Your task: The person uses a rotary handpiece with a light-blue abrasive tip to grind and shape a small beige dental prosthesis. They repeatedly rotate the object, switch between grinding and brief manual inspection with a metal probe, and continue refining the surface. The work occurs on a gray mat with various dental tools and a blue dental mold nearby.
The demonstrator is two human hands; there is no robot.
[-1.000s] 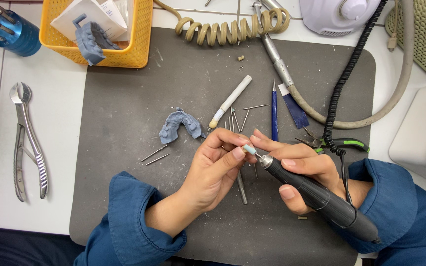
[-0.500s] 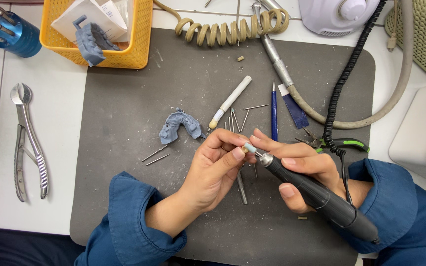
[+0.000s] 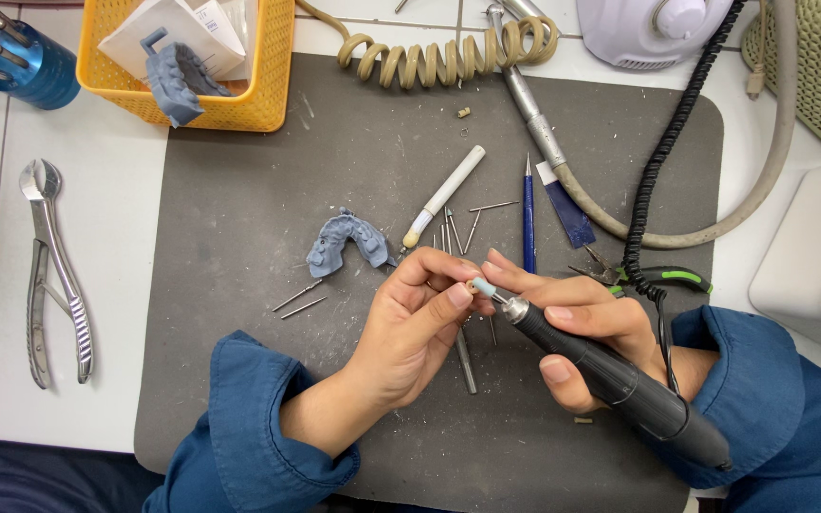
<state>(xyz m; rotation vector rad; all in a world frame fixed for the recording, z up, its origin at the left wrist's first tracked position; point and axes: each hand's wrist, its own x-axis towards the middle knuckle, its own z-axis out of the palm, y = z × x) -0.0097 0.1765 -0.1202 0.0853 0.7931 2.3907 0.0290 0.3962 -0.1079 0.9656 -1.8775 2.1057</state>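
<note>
Black rotary handpiece [image 3: 620,380] near the grey mat's [image 3: 239,209] front edge, gripped by right hand [image 3: 591,332]; left hand [image 3: 420,328] pinching its pale polishing tip [image 3: 484,290]. Could slip (pinch very slight), dropping among loose burs [image 3: 467,228] beside blue dental cast [image 3: 344,242].

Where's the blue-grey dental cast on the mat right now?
The blue-grey dental cast lies on the dark grey mat, just up-left of the left hand, beside the white-handled tool.

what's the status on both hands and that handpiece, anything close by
Right hand grips black handpiece. Left hand pinches its pale tip. Loose burs directly beneath, blue dental cast nearby.
</note>
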